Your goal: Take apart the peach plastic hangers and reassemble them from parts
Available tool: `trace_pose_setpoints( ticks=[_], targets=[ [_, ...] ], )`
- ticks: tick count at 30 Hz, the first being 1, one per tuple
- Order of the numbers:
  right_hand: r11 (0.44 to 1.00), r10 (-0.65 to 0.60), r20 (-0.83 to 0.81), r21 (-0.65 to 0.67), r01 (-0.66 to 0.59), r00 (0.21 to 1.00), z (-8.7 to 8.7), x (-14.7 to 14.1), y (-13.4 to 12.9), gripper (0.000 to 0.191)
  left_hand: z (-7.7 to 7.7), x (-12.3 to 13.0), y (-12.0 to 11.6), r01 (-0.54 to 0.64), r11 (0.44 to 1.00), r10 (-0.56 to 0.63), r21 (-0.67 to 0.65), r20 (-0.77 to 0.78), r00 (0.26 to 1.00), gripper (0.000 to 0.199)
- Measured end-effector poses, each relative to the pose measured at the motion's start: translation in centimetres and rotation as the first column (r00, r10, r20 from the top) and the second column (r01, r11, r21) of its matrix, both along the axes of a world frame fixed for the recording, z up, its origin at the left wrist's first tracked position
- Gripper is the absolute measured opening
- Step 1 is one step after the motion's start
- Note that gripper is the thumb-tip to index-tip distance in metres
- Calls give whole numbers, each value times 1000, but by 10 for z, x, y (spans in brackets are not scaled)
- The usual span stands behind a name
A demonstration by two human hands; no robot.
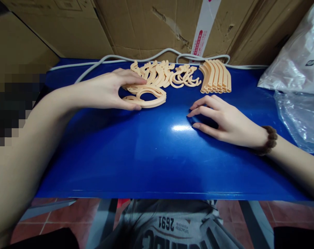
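My left hand reaches around the left end of a small stack of beige plastic loop-shaped pieces. Its thumb lies along their near edge and its fingers lie over the far side. Just behind them is a row of beige plastic hook-shaped pieces. My right hand is over the blue table, fingers bent and apart from the thumb, holding nothing. Nearest to it, a little farther back, stand several curved beige plastic arm pieces, side by side.
A white cable runs along the table's back edge. Behind it rise cardboard boxes. At the right lies a clear plastic bag, with a white plastic package above it. The table's front edge is close to my body.
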State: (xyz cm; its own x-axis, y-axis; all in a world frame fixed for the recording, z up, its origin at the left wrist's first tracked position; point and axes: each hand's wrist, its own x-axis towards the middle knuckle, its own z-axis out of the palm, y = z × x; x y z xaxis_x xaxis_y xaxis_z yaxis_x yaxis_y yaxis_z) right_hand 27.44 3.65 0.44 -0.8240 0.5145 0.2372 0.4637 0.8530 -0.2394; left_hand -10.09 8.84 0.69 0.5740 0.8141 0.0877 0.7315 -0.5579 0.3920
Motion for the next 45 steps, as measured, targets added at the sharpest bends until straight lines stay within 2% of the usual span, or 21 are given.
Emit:
trace_pose_setpoints(
  ticks=[3,6,10,12,20,23,39,42,45],
  targets=[
    [1000,9,1,11,-9,1000,0,0,0,30,3,-8,-1,-48,999,48,0,-20,999,105],
    [1000,19,3,25,-19,1000,0,1,0,30,14,-17,-6,-143,990,143,1,-80,987,112],
    [998,31,1,54,-31,1000,-1,2,0,30,34,-20,-17,-255,966,249,-38,-126,960,91],
    [998,34,0,57,-34,999,-2,2,1,30,38,-19,-19,-275,960,268,-47,-122,956,86],
    [999,30,-4,38,-29,1000,-1,1,1,31,19,-20,-8,-215,973,228,81,-207,951,75],
    [999,33,-6,35,-33,999,-1,1,1,31,16,-17,-7,-209,975,221,81,-200,955,72],
    [998,45,-1,50,-45,999,-2,1,2,31,12,-9,-6,-229,970,240,81,-187,952,74],
    [998,42,-1,44,-42,999,-2,1,2,31,14,-13,-6,-222,970,237,95,-211,948,84],
    [999,35,-1,34,-35,999,-1,2,1,31,23,-26,-8,-251,961,271,114,-237,933,94]
  ],
)
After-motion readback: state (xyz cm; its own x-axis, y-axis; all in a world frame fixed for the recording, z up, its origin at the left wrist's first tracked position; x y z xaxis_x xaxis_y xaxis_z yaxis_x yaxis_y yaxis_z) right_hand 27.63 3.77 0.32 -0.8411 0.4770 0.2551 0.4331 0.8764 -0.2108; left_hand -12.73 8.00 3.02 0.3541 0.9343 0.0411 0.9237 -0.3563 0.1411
